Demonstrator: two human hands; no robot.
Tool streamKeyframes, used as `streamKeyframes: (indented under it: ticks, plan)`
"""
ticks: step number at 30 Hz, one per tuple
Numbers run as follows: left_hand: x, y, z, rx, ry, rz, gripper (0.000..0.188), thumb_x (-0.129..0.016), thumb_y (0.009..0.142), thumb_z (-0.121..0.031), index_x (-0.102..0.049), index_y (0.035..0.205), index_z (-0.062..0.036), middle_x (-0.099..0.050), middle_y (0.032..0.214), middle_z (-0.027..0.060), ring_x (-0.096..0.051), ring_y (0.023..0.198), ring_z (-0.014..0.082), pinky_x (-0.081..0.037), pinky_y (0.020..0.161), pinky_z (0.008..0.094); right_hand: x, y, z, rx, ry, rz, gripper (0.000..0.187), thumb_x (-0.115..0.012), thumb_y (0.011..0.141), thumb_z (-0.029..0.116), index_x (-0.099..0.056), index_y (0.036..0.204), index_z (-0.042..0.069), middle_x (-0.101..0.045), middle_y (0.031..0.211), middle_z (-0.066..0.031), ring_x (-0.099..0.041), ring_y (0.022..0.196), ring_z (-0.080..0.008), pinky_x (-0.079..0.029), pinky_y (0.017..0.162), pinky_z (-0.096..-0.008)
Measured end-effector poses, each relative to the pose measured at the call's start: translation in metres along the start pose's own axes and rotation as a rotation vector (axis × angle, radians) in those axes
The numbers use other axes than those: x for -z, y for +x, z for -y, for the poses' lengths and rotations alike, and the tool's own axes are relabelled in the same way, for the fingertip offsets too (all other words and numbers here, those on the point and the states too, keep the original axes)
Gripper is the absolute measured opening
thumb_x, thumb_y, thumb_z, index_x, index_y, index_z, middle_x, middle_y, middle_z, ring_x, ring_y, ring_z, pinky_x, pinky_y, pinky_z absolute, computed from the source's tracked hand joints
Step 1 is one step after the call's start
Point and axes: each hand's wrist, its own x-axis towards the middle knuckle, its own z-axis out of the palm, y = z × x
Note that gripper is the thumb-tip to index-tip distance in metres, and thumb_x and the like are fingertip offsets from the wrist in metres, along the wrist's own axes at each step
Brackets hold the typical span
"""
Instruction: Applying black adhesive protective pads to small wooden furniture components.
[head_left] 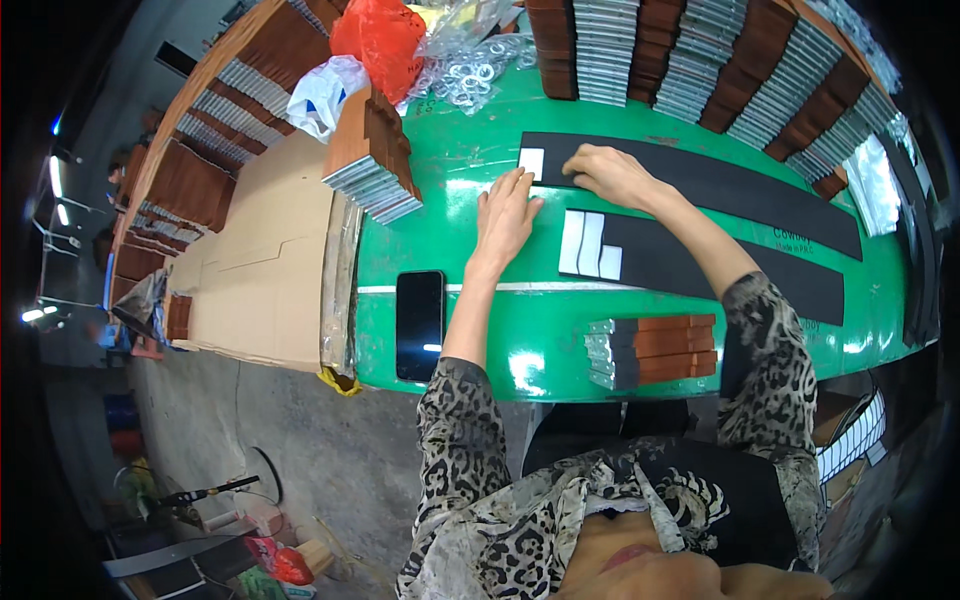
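Two long black strips lie side by side across the green tabletop: a far strip (740, 185) and a nearer strip (700, 252). At the far strip's left end sits a small white rectangular piece (531, 163). My left hand (507, 218) has its fingers stretched out, with the fingertips at the near edge of that white piece. Over the far strip, just right of the piece, my right hand (617, 175) is closed in a pinch; whatever may be between its fingertips cannot be made out. Several white pieces (582, 244) lie on the left end of the nearer strip.
A black phone (420, 325) lies to the left on the green table (480, 345). Brown-and-silver stacks stand near the front edge (665, 350), at the left (372, 160) and along the back (680, 65). A red bag (378, 45) and clear bags of rings (472, 75) are behind.
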Motion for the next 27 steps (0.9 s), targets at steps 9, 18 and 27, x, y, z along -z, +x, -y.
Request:
streamKeyframes:
  ticks: [9, 18, 27]
  plan:
    - [-0.037, 0.01, 0.024, -0.072, 0.223, -0.197, 0.035, -0.064, 0.08, -0.022, -0.058, 0.109, -0.0044, -0.057, 0.116, 0.0078, -0.052, 0.109, 0.0219, -0.036, 0.088, 0.0386, -0.031, 0.092, -0.001, -0.09, -0.085, -0.141, 0.021, -0.07, 0.075, 0.017, -0.062, 0.088, 0.003, -0.06, 0.094, -0.0142, -0.059, 0.091, -0.0335, -0.049, 0.076, -0.0422]
    - [-0.033, 0.012, 0.022, -0.055, 0.19, -0.246, 0.033, -0.064, 0.08, -0.02, -0.059, 0.108, -0.0034, -0.058, 0.116, 0.0069, -0.052, 0.11, 0.0217, -0.036, 0.09, 0.0412, -0.036, 0.109, -0.016, 0.154, -0.42, -0.12, 0.007, -0.056, 0.076, 0.003, -0.06, 0.079, -0.001, -0.062, 0.084, -0.0195, -0.062, 0.082, -0.0344, -0.051, 0.069, -0.0419]
    - [-0.039, 0.009, 0.022, -0.053, 0.19, -0.258, 0.032, -0.064, 0.08, -0.019, -0.06, 0.108, -0.0036, -0.058, 0.115, 0.0066, -0.051, 0.109, 0.0221, -0.036, 0.091, 0.0416, -0.044, 0.108, -0.018, 0.185, -0.455, -0.17, 0.007, -0.054, 0.076, 0.003, -0.059, 0.077, -0.002, -0.063, 0.082, -0.0193, -0.063, 0.08, -0.0342, -0.052, 0.067, -0.0414]
